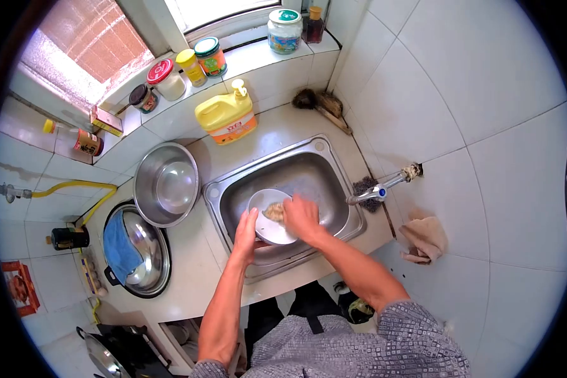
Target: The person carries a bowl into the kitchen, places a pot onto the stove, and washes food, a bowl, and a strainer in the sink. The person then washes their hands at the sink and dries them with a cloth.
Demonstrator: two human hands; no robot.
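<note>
Over the steel sink [321, 165] my left hand [246, 231] grips the near rim of a white plate [264, 205], holding it tilted above the basin. My right hand [301, 215] presses a beige scrubbing cloth [274, 211] against the plate's face. The cloth is mostly hidden under my fingers.
A tap [377, 191] juts from the right wall over the sink. A yellow detergent bottle [225, 117] stands behind the sink. A steel bowl [166, 183] and a lidded wok with a blue cloth [135, 251] sit to the left. Jars line the window ledge. A rag [424, 240] hangs at the right.
</note>
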